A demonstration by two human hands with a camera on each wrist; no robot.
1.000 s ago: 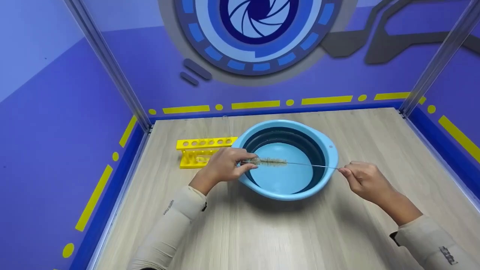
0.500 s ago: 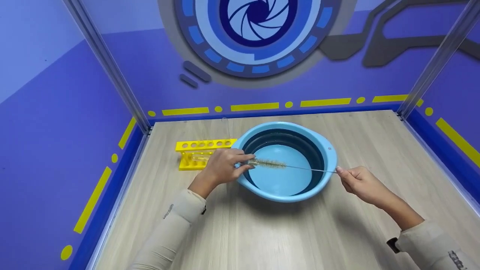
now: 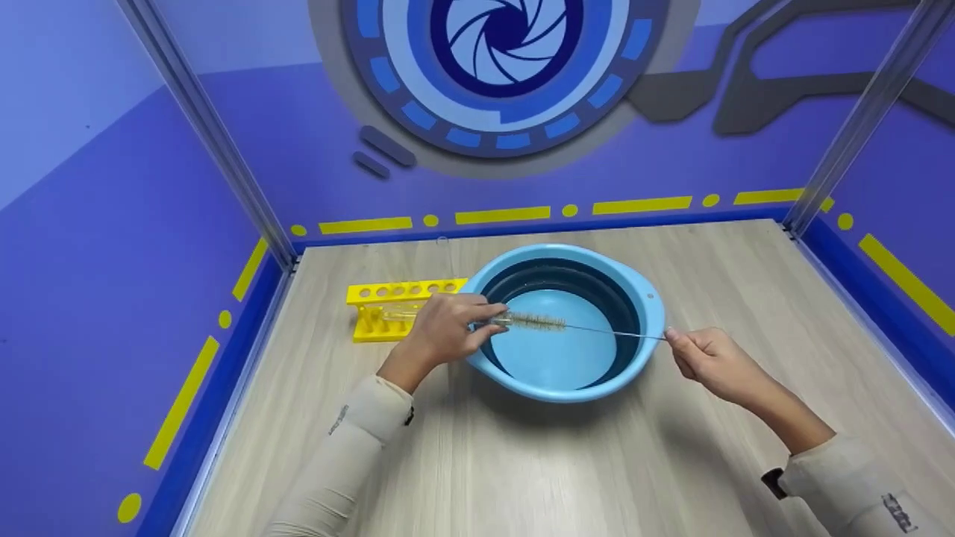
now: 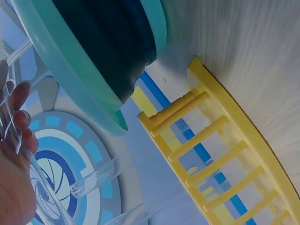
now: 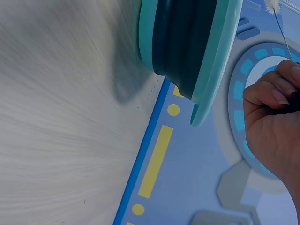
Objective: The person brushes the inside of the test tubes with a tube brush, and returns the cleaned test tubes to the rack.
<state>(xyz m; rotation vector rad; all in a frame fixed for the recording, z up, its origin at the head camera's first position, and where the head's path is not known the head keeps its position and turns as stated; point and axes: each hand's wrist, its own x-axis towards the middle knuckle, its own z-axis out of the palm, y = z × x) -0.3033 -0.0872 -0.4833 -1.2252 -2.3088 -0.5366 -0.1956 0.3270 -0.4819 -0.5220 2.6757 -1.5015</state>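
Observation:
My left hand grips a clear glass test tube, held nearly level with its mouth pointing right over the basin's left side. In the left wrist view the tube lies across the curled fingers. My right hand, right of the basin, pinches the thin wire handle of a test tube brush. The brush's bristles sit right at the tube's mouth, and its wire runs across above the basin. Part of the tube is hidden behind the left hand. The right wrist view shows the curled right fingers.
A light blue collapsible basin with dark inner walls stands mid-table. Left of it is a yellow test tube rack, bearing clear upright tubes. Patterned blue panels enclose the wooden table at the back and sides.
My right hand has turned so the thumb lies on top, shifting slightly at the wire. The left hand keeps its place, and more of the tube's closed end shows beyond it.

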